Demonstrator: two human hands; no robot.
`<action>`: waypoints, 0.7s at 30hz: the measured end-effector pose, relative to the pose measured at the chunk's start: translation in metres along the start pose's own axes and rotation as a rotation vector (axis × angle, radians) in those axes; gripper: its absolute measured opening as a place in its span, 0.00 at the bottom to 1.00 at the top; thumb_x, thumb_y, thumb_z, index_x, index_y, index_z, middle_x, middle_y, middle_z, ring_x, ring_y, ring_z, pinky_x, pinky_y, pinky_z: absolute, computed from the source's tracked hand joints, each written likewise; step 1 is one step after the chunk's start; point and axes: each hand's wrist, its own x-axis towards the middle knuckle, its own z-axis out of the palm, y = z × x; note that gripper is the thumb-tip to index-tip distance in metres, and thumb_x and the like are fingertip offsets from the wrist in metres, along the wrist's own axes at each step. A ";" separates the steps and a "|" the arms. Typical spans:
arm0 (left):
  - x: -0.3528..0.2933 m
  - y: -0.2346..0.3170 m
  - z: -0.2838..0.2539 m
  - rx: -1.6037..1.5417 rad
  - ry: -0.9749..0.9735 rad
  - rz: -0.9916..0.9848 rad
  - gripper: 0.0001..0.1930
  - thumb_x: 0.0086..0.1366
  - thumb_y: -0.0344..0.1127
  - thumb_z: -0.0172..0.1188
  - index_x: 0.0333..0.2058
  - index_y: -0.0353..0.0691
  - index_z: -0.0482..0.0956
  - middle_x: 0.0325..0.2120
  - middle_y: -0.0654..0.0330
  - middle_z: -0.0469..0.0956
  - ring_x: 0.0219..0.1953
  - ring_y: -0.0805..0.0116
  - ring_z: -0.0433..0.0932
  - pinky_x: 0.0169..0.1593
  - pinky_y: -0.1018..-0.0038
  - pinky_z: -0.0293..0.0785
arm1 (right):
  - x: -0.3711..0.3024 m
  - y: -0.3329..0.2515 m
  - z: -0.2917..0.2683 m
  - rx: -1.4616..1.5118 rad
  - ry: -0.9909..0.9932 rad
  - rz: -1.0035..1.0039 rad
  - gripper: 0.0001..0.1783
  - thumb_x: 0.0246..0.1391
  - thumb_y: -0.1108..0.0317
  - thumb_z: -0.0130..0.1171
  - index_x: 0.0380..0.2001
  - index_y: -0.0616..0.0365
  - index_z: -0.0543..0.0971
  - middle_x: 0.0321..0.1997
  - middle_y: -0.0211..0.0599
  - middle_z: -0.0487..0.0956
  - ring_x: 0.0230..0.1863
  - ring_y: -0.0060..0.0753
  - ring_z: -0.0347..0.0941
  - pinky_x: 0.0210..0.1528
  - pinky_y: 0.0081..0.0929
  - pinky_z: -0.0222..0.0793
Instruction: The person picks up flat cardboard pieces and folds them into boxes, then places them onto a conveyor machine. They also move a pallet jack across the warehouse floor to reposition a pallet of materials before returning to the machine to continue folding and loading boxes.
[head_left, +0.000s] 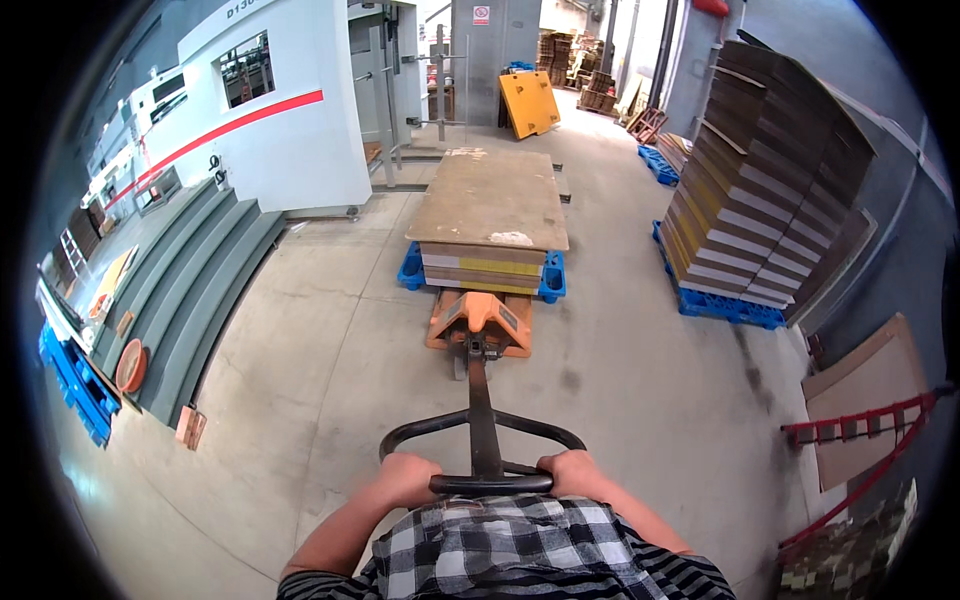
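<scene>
Both my hands grip the black loop handle of an orange pallet jack (480,312). My left hand (408,480) is closed round the left part of the handle (492,486), and my right hand (578,473) is closed round its right part. The jack's forks run under a blue plastic pallet (553,277). On that pallet lies a low stack of flat cardboard sheets (482,265), topped by a worn brown board (490,200). My fingers are partly hidden behind the handle and wrists.
A tall cardboard stack (765,180) stands on a blue pallet (735,308) to the right. Green-grey steps (190,290) lead up to a white machine (290,150) at left. A yellow panel (530,103) leans ahead. A red ladder (860,427) and board (865,385) lean at right.
</scene>
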 end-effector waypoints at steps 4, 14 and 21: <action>-0.068 0.022 -0.005 0.007 0.016 -0.040 0.12 0.45 0.47 0.60 0.23 0.47 0.78 0.20 0.58 0.77 0.28 0.54 0.77 0.30 0.60 0.71 | -0.040 -0.051 -0.006 -0.028 -0.059 -0.055 0.16 0.30 0.60 0.60 0.27 0.54 0.78 0.23 0.43 0.77 0.30 0.48 0.75 0.34 0.42 0.70; -0.207 0.078 -0.009 -0.227 0.396 0.165 0.13 0.40 0.44 0.67 0.21 0.45 0.76 0.15 0.61 0.73 0.21 0.58 0.75 0.25 0.65 0.68 | -0.175 -0.156 -0.006 0.016 0.367 -0.281 0.19 0.28 0.72 0.62 0.32 0.53 0.78 0.35 0.38 0.74 0.34 0.43 0.73 0.32 0.37 0.68; -0.281 0.133 -0.001 -0.262 0.479 0.263 0.13 0.39 0.42 0.67 0.19 0.43 0.73 0.14 0.59 0.71 0.20 0.56 0.74 0.24 0.63 0.68 | -0.247 -0.216 -0.039 -0.094 -0.161 -0.125 0.18 0.39 0.51 0.59 0.22 0.57 0.77 0.23 0.43 0.77 0.32 0.48 0.74 0.32 0.41 0.67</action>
